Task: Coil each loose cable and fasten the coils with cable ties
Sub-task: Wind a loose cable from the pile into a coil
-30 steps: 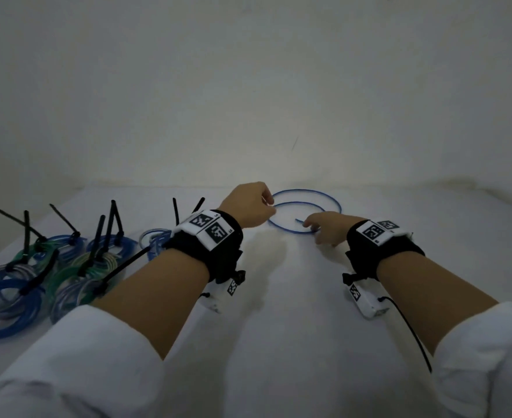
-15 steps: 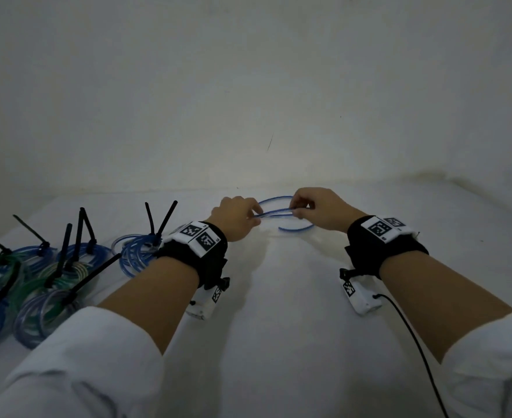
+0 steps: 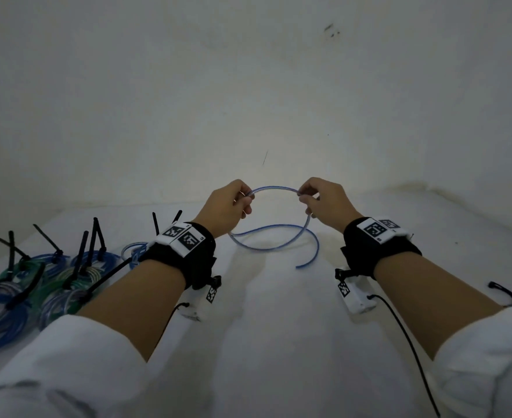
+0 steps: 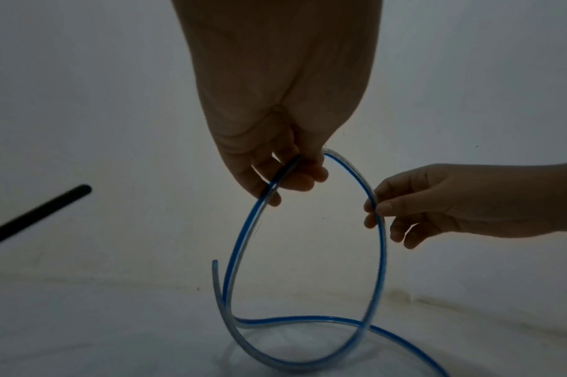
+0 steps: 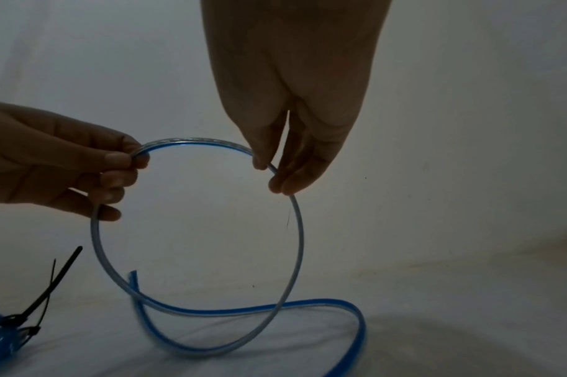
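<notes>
Both hands have lifted the blue cable (image 3: 274, 188), fingers pinching its arch, tied coils (image 3: 46, 282) lying left.

There are no words or numbers to read here. The only signs are black-and-white square code patterns, and they spell nothing. Some sit on the left wrist band (image 3: 182, 238), some on the right wrist band (image 3: 378, 229). One small one is on each white box (image 3: 355, 298) under the wrists.
</notes>
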A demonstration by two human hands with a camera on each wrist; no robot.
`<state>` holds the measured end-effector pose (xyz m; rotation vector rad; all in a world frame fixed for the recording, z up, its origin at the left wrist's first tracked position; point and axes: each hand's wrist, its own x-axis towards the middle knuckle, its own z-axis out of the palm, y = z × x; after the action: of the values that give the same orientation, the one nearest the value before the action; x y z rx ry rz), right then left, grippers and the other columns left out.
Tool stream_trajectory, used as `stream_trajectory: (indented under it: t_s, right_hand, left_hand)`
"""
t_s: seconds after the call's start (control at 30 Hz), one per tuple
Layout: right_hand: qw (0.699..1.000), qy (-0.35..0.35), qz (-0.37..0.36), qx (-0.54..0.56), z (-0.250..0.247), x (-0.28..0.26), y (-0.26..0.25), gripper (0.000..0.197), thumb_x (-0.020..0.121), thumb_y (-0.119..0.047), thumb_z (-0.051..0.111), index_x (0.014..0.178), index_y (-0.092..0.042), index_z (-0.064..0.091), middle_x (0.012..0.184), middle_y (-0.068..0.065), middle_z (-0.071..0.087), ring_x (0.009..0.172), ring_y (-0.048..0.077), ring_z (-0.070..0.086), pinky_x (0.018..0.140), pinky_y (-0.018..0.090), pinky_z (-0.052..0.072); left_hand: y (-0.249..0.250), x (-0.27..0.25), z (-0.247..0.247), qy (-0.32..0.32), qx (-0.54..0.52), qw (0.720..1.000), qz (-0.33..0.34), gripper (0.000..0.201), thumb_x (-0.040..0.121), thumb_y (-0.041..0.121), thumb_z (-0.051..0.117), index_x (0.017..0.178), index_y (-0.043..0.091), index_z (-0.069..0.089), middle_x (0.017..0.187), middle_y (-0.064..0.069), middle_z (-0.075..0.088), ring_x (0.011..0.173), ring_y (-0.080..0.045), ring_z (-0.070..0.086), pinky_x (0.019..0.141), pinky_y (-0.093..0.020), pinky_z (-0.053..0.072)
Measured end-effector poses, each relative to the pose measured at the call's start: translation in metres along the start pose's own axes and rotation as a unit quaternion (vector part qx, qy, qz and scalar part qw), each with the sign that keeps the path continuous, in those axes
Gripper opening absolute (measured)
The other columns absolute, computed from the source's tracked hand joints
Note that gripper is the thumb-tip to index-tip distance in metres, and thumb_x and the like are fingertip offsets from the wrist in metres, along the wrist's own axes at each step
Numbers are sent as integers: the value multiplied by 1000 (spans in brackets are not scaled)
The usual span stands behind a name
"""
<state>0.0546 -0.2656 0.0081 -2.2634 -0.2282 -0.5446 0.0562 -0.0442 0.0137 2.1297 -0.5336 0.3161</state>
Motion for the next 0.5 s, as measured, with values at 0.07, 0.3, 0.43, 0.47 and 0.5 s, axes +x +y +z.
stream_trajectory:
  t_s: [0.07,0.3,0.43,0.47,0.5]
  right_hand:
    - [1000,-2,-2,6,1,-3,-5,8,91,-5,52,93,-7,59,83,8,62,61,14,55,60,20,45]
    - [994,29,3,103,3,-9,-22,10,91,-8,55,98,-14,50,71,7,63,52,-5,51,52,9,38]
    - [988,42,18,147,2,-7,-35,7,92,-8,52,92,-15,51,67,4,61,51,5,48,56,24,40]
    - [986,51,22,158,1,-5,-39,8,92,-7,51,90,-15,52,67,5,61,52,10,48,56,26,40]
    - [983,62,28,171,-1,-3,-41,9,92,-7,51,88,-15,52,67,5,61,53,14,47,55,27,41]
  left_hand:
    - [0,-2,-3,15,23,1000,8,8,93,9,46,96,11,53,77,-3,63,63,-13,57,54,-5,39]
    - [-6,-10,-6,115,148,980,63,21,87,16,61,105,9,53,116,-11,44,104,-19,42,84,-18,29]
    - [6,-18,-3,-2,236,971,49,36,91,48,47,100,16,59,109,-4,53,109,-23,44,92,-38,38]
    - [9,-19,-3,-82,239,967,24,45,91,56,38,99,16,59,106,-3,57,106,-22,49,94,-41,39]
    - [10,-21,-3,-157,225,962,-2,52,91,60,33,101,16,58,105,-1,59,103,-21,52,95,-41,39]
